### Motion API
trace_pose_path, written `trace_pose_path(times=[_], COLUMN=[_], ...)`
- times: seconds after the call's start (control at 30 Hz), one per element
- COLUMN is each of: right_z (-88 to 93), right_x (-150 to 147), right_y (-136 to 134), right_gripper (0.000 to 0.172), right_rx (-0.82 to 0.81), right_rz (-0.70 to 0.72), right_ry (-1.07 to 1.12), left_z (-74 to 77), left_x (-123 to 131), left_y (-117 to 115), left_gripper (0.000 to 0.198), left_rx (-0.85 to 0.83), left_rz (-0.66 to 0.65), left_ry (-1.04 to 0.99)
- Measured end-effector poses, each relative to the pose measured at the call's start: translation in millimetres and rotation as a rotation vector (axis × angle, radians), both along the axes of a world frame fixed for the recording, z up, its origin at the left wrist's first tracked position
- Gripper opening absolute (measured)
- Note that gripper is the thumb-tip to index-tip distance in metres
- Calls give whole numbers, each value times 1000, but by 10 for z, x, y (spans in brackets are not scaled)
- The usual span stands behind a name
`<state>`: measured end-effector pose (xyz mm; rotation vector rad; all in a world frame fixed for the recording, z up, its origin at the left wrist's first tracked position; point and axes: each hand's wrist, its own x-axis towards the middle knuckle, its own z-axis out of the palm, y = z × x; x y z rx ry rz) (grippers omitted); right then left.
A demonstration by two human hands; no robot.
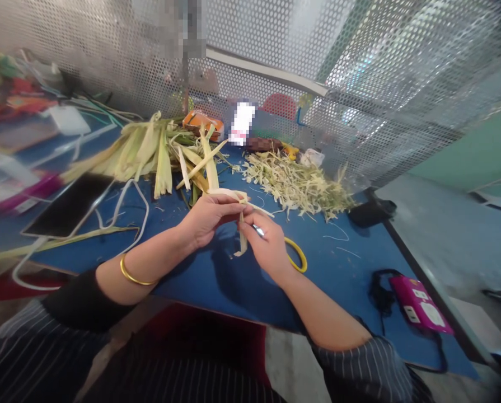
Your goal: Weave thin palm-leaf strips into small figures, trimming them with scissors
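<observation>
Strip pinched, tail loose

Fingers of the left hand [208, 217] pinch a pale, flat husk strip [243, 240] above the blue bench [334, 280]. The right hand [269, 246] pinches lower, with yellow-handled metal scissors [297, 256]. The tail points nearward, closer to the right hand.

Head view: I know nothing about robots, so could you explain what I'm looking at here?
There is no robot here. These are a person's own bare hands, seen by a single camera worn on the head, looking forward and down. The left hand and right hand hold a pale, flat husk-like strip between them. A yellow loop handle and a glint of silvery metal show at the right hand, perhaps scissors. On the blue table lie a fanned pile of long, yellow-green husks, a heap of small pale shreds, a black-screened rectangular device and, at right, a magenta packet.
</observation>
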<state>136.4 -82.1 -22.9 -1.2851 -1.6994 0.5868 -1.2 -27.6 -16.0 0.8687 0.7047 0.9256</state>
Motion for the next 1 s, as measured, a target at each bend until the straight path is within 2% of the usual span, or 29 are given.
trace_pose_path(times=[0.13,0.27,0.33,0.47,0.6,0.73,0.9,1.0], right_z=[27,18,-12,-65,-25,46,64,52], right_x=[43,162,229,279,248,246,253,265], right_y=[-50,-12,48,121,74,24,11,30], right_gripper=[17,10,14,11,16,20,22,27], right_rx=[63,284,348,332,397,434,440,327], right_rz=[18,-190,-262,-208,-196,-181,-170,-145], right_ry=[-81,-253,-383,-555,-689,-812,-776,-604], left_z=[-3,25,51,82,43,-1,4,19], left_x=[-6,-27,-35,-33,-10,5,3,-11], left_y=[17,28,29,14,-5,12,54,64], left_gripper=[16,17,17,16,20,23,21,21], left_rx=[-10,2,0,-35,54,127,186,183], left_rz=[-10,-24,-25,-47,-48,14,100,105], left_ry=[6,36,29,11,120,208,269,268])
